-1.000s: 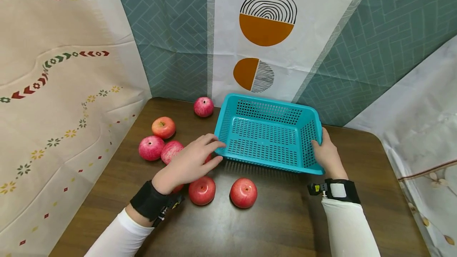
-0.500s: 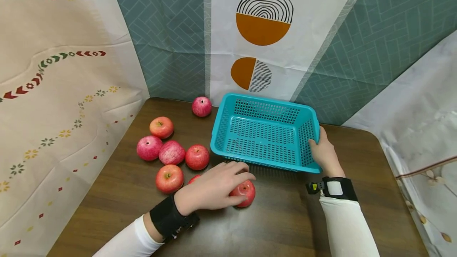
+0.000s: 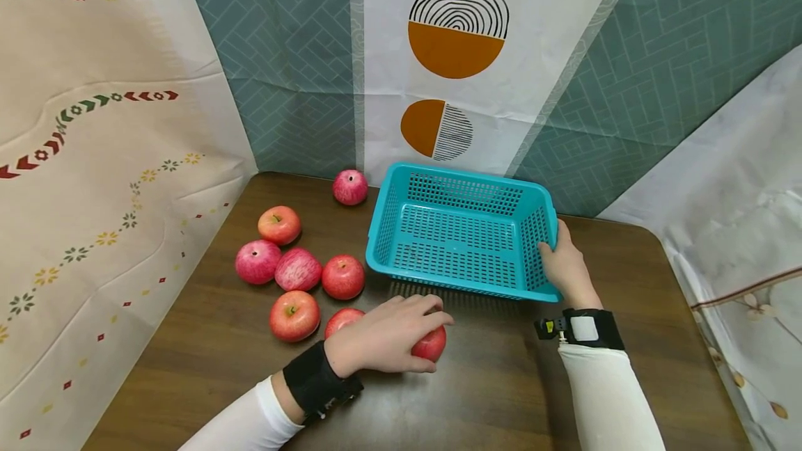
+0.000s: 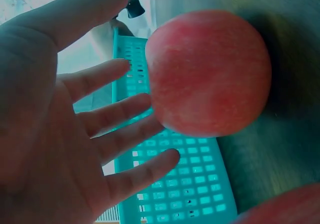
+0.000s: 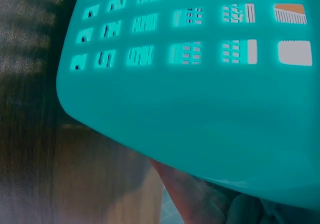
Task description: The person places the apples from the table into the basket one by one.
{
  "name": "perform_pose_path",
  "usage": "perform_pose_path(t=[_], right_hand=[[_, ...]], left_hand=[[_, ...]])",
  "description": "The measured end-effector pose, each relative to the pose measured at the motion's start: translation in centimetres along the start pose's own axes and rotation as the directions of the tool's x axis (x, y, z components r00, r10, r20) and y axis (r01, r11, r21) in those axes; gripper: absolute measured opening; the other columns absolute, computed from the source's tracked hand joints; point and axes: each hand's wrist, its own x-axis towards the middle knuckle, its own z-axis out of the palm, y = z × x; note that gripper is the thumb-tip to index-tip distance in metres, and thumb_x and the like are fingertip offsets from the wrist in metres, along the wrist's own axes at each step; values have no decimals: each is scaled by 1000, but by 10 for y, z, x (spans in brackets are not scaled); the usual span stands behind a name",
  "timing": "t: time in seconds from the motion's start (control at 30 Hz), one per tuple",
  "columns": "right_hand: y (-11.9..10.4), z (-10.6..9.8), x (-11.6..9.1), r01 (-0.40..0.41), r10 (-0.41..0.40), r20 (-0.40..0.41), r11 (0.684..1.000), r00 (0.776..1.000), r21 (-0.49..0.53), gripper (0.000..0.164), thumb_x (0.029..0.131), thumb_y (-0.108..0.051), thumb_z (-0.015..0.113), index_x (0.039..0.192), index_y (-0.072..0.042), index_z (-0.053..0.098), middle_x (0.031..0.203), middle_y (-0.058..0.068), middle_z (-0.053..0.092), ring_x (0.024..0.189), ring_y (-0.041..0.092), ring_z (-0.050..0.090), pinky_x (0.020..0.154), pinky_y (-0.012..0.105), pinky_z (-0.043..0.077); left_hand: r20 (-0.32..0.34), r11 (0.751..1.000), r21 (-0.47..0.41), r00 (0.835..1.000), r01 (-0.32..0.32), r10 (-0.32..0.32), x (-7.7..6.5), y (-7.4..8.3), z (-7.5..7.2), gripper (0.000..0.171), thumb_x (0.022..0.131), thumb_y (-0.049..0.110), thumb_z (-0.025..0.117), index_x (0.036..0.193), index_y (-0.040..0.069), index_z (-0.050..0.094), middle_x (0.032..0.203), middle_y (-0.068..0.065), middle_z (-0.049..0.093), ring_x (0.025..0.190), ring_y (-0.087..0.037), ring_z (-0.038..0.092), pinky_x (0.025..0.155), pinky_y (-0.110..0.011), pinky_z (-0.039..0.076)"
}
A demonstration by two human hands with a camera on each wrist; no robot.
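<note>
My left hand (image 3: 391,333) is spread over a red apple (image 3: 431,345) in front of the basket. In the left wrist view its fingers are nearly straight, with the fingertips right at the side of that apple (image 4: 210,74). A second apple (image 3: 341,320) is partly hidden behind this hand. At the right, my right hand (image 3: 567,266) grips the short end of a turquoise plastic basket (image 3: 466,286), thumb over the rim. The basket's perforated inside holds nothing. In the right wrist view the basket wall (image 5: 190,109) hides most of the right hand.
Several more apples lie on the left of the brown wooden table (image 3: 489,395): a red one (image 3: 343,277), an orange-red one (image 3: 294,315) and a streaked pink one (image 3: 298,269) among them. A lone pink apple (image 3: 350,187) sits by the back curtain (image 3: 294,124).
My left hand has moved from the basket's left front corner, right and toward me, to the apple in front of the basket. My right hand keeps its grip on the basket.
</note>
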Motion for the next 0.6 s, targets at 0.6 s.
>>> perform_pose_path(t=[0.6], right_hand=[[1, 1, 1, 9, -9, -10, 1000, 1000, -9, 68, 116, -27, 35, 170, -7, -1, 154, 43, 40, 124, 64, 57, 89, 74, 54]], left_hand=[[63, 998, 5, 996, 59, -59, 7, -5, 13, 74, 86, 41, 91, 150, 24, 59, 147, -1, 54, 132, -17, 53, 103, -42, 51]])
